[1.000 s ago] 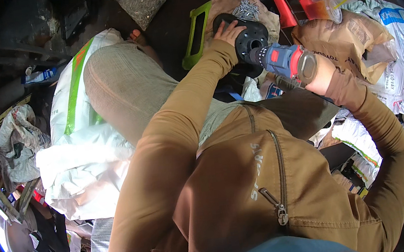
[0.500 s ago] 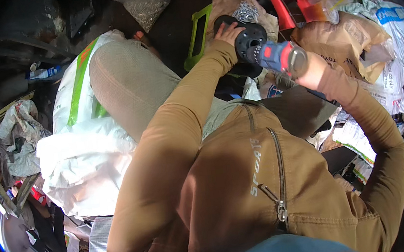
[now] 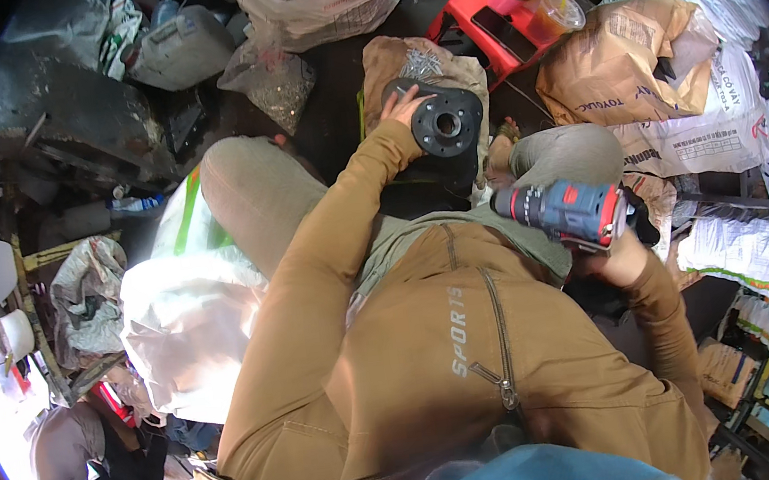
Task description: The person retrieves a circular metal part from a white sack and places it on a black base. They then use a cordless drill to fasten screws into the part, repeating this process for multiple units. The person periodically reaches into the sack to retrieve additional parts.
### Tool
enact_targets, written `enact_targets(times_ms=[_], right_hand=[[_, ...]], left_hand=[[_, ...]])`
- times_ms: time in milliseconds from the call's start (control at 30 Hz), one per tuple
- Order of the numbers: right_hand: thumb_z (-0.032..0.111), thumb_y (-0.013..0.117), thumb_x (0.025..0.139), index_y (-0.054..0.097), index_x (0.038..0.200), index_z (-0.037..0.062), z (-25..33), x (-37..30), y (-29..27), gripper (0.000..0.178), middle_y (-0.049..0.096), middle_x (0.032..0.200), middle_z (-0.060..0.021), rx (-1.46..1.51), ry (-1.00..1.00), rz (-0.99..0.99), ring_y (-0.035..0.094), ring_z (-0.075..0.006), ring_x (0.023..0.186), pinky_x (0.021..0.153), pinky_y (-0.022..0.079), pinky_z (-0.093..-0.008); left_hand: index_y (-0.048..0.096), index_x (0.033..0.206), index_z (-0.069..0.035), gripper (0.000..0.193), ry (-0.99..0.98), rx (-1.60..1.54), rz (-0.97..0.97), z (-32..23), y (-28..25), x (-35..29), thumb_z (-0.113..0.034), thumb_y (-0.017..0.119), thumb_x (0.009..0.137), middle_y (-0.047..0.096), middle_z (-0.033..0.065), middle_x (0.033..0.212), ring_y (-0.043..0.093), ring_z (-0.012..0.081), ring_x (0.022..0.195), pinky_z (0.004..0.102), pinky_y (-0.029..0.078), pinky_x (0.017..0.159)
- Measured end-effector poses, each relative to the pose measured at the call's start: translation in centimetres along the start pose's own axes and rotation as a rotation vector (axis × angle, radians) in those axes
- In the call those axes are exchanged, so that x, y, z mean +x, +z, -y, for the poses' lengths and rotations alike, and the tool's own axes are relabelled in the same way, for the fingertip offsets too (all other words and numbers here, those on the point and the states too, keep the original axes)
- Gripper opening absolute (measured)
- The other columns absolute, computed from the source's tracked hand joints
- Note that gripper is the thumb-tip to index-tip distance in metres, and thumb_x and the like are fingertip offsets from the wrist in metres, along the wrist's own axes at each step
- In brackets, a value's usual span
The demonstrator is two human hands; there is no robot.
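Our left hand (image 3: 403, 110) is clamped on the edge of the black flanged base (image 3: 452, 147), our right hand (image 3: 618, 261) grips the cordless drill (image 3: 563, 207) well apart from it, and silver screws (image 3: 422, 65) lie loose beyond the left, though we cannot tell how many are already in.

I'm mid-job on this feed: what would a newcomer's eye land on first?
Probably the blue-and-red power drill, gripped in the right hand to the right of the jacket front. Next, the black flanged part with its round hole, ahead of the torso under the left hand. Beyond, toward the upper right, the bright red stool stands out.
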State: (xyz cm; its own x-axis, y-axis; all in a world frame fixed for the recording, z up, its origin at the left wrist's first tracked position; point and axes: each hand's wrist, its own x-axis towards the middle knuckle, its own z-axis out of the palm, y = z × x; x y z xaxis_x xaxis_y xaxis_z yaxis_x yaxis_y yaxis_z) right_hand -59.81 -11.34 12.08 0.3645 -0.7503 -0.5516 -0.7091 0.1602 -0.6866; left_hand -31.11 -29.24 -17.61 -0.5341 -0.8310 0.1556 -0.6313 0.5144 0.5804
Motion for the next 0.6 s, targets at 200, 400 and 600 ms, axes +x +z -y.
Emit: enact_targets(times_ms=[200, 400, 600], right_hand=[[-0.005, 0.067, 0.062, 0.051, 0.124, 0.0020, -10.3, 0.8, 8.1, 0.065, 0.058, 0.119, -0.0079, 0.427, 0.228, -0.134, 0.054, -0.0221, 0.112, 0.097, 0.041, -0.0323], [0.006, 0.067, 0.070, 0.043, 0.130, 0.0017, -10.0, -1.8, 6.6, 0.065, 0.057, 0.117, -0.0140, 0.130, -0.154, -0.156, 0.055, -0.0266, 0.111, 0.097, 0.041, -0.0337], [0.000, 0.055, 0.082, 0.059, 0.117, 0.0011, -8.1, -0.7, -3.4, 0.035, 0.060, 0.118, -0.0133, 0.012, -0.266, -0.402, 0.057, -0.0243, 0.110, 0.095, 0.044, -0.0356]], left_hand=[[0.044, 0.134, -0.020, 0.061, -0.054, -0.278, 0.271, 0.3, -2.7, 1.6, -0.044, 0.056, 0.080, 0.046, -0.0001, 0.137, 0.032, 0.0219, 0.133, 0.0422, 0.021, 0.111], [0.058, 0.116, -0.004, 0.028, 0.310, -1.315, -0.096, 4.7, -4.6, 10.2, -0.012, 0.053, 0.089, 0.062, 0.0102, 0.112, 0.061, 0.0243, 0.100, 0.0375, 0.049, 0.091], [0.058, 0.113, -0.001, 0.037, 0.706, -0.213, -0.492, -1.7, -16.0, 14.6, -0.010, 0.067, 0.078, 0.061, 0.0112, 0.110, 0.059, 0.0239, 0.102, 0.0372, 0.048, 0.090]])
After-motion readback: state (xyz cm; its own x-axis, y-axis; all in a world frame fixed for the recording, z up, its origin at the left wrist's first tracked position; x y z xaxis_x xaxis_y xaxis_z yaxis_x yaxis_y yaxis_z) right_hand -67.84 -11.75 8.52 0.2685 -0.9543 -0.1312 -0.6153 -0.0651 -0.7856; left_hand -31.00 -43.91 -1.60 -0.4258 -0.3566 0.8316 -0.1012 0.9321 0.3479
